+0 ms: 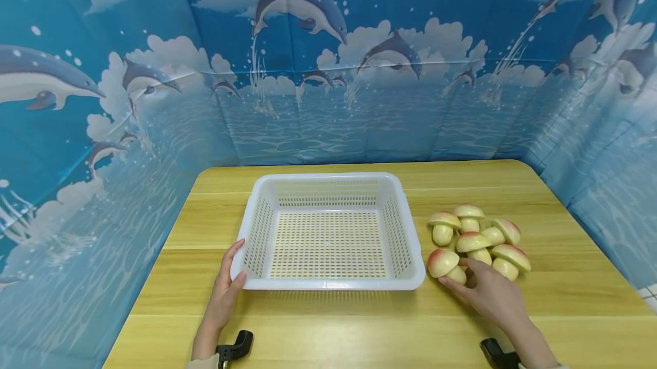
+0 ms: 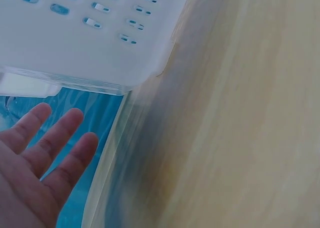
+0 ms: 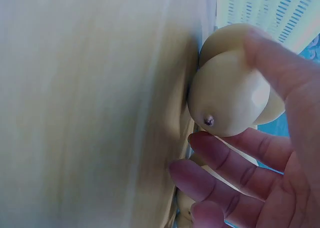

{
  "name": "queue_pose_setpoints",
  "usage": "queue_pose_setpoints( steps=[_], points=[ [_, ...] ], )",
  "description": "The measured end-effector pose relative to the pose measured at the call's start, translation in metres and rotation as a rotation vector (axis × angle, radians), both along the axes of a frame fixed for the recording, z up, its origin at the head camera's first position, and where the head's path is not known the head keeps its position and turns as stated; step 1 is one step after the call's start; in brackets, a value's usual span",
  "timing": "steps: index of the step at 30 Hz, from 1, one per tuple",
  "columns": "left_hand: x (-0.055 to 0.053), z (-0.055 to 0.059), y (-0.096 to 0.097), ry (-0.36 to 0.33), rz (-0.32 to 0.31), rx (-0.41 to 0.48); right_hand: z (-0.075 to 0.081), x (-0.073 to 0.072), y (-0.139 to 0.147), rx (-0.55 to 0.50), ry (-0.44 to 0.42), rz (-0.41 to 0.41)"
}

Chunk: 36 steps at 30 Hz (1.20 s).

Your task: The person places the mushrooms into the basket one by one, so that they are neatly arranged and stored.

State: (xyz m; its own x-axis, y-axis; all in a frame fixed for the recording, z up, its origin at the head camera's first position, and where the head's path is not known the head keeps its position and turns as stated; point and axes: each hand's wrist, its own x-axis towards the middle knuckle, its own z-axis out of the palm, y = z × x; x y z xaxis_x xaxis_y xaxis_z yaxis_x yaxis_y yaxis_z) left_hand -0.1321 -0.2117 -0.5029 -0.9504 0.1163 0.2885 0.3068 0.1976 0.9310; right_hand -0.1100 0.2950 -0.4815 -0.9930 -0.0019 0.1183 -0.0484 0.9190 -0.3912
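A white perforated plastic basket (image 1: 328, 284) stands on the wooden table. Beside its near left corner is my left hand (image 1: 226, 283), thumb and fingers spread along the outer rim. The left wrist view shows straight fingers (image 2: 60, 170) just below the basket (image 2: 75, 52). To the right of the basket lies a cluster of toy mushrooms with yellow stems and reddish-yellow caps. My right hand (image 1: 487, 292) pinches the nearest mushroom (image 1: 443, 263) between thumb and index finger. In the right wrist view that mushroom's rounded stem end (image 3: 227, 95) faces the camera.
Several other mushrooms (image 1: 510, 258) lie close behind and to the right of the pinched one. A blue dolphin-print curtain (image 1: 333, 124) surrounds the table (image 1: 359, 329) at the back and sides. Black wrist devices (image 1: 236, 346) show near both forearms.
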Motion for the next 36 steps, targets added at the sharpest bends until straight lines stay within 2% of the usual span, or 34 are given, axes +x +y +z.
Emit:
queue_pose_setpoints(
  steps=[10, 24, 36],
  points=[
    [0.0010, -0.0008, -0.0006, 0.003, -0.005, -0.002, -0.0007, 0.0014, 0.0000, -0.012, -0.038, 0.028],
    [0.0007, -0.0001, 0.0002, 0.004, -0.002, 0.000, -0.0031, 0.0025, -0.0012, -0.080, -0.116, -0.006],
    [0.0002, -0.0016, 0.0016, -0.007, 0.003, 0.014, -0.0048, 0.0033, -0.0020, -0.097, -0.099, -0.020]
  ],
)
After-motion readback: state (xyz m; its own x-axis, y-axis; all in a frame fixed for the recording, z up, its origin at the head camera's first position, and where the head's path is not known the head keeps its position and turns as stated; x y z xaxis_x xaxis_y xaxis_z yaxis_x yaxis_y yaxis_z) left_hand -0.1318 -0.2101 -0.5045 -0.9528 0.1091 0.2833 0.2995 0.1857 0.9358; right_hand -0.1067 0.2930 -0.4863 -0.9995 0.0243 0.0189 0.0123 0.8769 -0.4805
